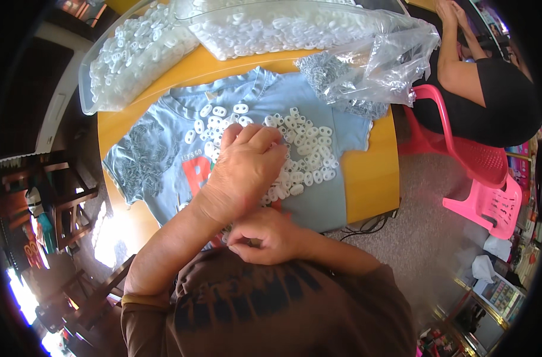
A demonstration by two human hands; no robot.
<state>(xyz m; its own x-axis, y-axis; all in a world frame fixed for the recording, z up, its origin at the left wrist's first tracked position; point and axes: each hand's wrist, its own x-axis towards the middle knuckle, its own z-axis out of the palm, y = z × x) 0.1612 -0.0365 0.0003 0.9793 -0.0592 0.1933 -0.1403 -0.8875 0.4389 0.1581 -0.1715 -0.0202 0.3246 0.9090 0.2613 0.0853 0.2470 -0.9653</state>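
My left hand (pixel 247 163) reaches over a heap of small white oval plastic pieces with two holes each (pixel 309 146). Its fingers curl down among them, and the fingertips are hidden, so what they pinch cannot be seen. Close to my body, below the left wrist, my right hand (pixel 265 237) is curled with thumb and forefinger drawn together; whatever it holds is too small or covered. The white pieces lie on a light blue T-shirt (pixel 333 205) spread over the table. A tangle of small grey metal wire parts (pixel 141 157) lies on the shirt's left side.
Clear bags of white pieces (pixel 271 35) and a plastic tub (pixel 89 89) line the far side of the yellow table (pixel 372 184). A clear bag of grey metal parts (pixel 354 74) lies far right. Another person (pixel 482 98) sits on a red chair (pixel 455 146); a pink stool (pixel 491 205) stands nearby.
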